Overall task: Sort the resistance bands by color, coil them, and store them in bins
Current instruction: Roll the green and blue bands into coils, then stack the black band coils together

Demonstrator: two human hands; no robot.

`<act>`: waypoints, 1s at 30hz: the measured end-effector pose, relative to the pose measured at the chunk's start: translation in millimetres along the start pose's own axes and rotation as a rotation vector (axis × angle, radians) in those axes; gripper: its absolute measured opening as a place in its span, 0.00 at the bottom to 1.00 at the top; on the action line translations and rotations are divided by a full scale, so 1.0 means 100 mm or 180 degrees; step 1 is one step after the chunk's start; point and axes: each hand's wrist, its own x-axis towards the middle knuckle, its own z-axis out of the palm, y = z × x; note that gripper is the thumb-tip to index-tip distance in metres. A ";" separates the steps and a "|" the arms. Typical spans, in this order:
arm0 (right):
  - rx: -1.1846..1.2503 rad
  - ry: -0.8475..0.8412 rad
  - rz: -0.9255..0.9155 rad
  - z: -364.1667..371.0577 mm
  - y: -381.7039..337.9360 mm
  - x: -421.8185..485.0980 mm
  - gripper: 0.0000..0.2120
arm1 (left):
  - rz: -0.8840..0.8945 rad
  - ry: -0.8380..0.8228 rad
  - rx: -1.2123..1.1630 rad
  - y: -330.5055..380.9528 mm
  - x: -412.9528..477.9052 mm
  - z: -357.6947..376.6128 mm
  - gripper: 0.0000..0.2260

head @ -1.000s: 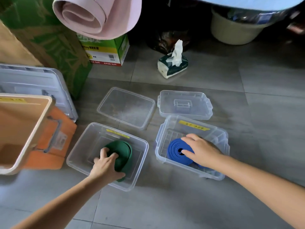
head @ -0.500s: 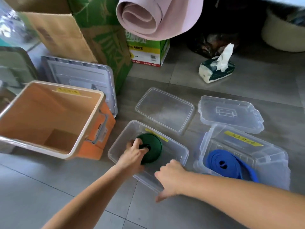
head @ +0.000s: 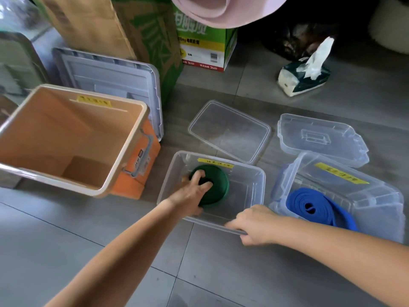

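Note:
A coiled green band (head: 218,185) lies in the middle clear bin (head: 254,171), which carries a yellow label. My left hand (head: 194,192) reaches into that bin and grips the green coil, fingers curled over its centre. My right hand (head: 254,224) holds the bin's near rim, fingers hooked over the edge. A blue band (head: 309,207) sits coiled in the right clear bin (head: 376,196), its loose tail trailing to the right; no hand touches it.
A tall orange bin (head: 88,94) with nothing in it stands at the left, a grey lid (head: 106,76) leaning behind it. Two clear lids (head: 230,131) (head: 318,138) lie behind the clear bins. Farther back are a tissue pack (head: 303,78), cartons (head: 205,47) and a pink rolled mat (head: 225,9).
My right hand left the blue coil and moved left to the near rim of the middle bin. My left hand stayed on the green coil. The view swung left.

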 end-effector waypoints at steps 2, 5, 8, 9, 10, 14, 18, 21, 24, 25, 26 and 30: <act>0.0024 -0.0069 0.0008 0.01 0.00 0.01 0.18 | 0.0045 0.0171 0.0199 0.05 -0.01 -0.01 0.31; -0.0077 -0.0104 -0.0065 0.01 0.04 0.02 0.14 | 0.0279 0.0364 0.0384 0.09 -0.01 0.02 0.29; -0.0121 -0.0162 -0.0077 0.00 0.05 0.01 0.15 | 0.0350 0.0091 0.0418 0.04 0.04 -0.02 0.33; -0.0131 -0.0161 -0.0070 0.01 0.04 0.01 0.15 | 0.0479 0.0027 0.0381 0.00 0.06 -0.06 0.33; -0.0140 -0.0172 -0.0075 0.01 0.05 0.00 0.15 | 0.0643 -0.0012 0.0364 -0.05 0.07 -0.08 0.33; -0.0336 -0.0284 -0.0202 -0.01 0.07 0.01 0.20 | 0.0879 -0.0080 0.0409 -0.13 0.05 -0.03 0.33; -0.0658 -0.0252 -0.0281 -0.02 0.05 -0.02 0.19 | 0.0825 0.0078 0.0640 -0.13 -0.11 0.03 0.42; -0.0449 -0.0025 -0.0320 -0.10 0.09 -0.10 0.27 | 0.0546 0.0044 0.0136 -0.22 -0.35 -0.03 0.41; -0.0215 0.0385 -0.0390 -0.20 0.17 -0.25 0.27 | 0.0396 -0.0137 0.0107 -0.28 -0.49 -0.26 0.36; -0.0122 0.0438 -0.0381 -0.26 0.22 -0.32 0.27 | 0.0405 -0.0169 0.0179 -0.28 -0.49 -0.40 0.34; -0.0012 0.0451 -0.0313 -0.35 0.25 -0.41 0.26 | 0.0366 -0.0195 0.0166 -0.25 -0.52 -0.56 0.33; 0.0858 0.0497 0.0368 -0.88 0.16 -1.01 0.24 | 0.0137 -0.0510 -0.0014 0.11 -0.75 -1.43 0.30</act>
